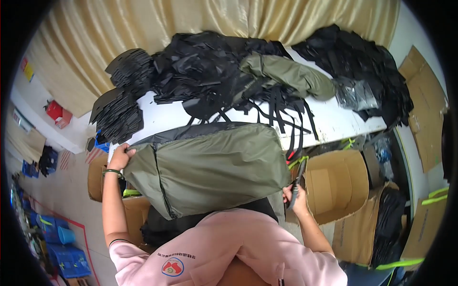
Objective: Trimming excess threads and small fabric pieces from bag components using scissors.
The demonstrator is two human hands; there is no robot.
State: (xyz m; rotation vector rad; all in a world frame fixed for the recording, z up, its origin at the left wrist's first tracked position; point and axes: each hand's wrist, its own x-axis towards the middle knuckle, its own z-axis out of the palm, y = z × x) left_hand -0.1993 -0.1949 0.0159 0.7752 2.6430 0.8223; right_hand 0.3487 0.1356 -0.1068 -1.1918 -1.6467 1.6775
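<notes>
A large olive-green fabric bag [219, 167] with a dark seam or zip line lies spread out in front of me, partly over the white table's near edge. My left hand [122, 159] is closed on its upper left corner. At the bag's lower right corner, my right hand [296, 200] is closed around a narrow dark tool [300, 176] that looks like scissors. The fingertips of that hand are at the bag's edge; whether they also pinch the fabric is unclear. Black fabric [191, 132] shows along the bag's far side.
Black fabric pieces [191, 66] are heaped on the white table [162, 114], with stacked dark panels [117, 114] at left. Another olive bag [291, 76], black straps [276, 109] and clear plastic bags [355, 94] lie behind. An open cardboard box [336, 186] stands at right.
</notes>
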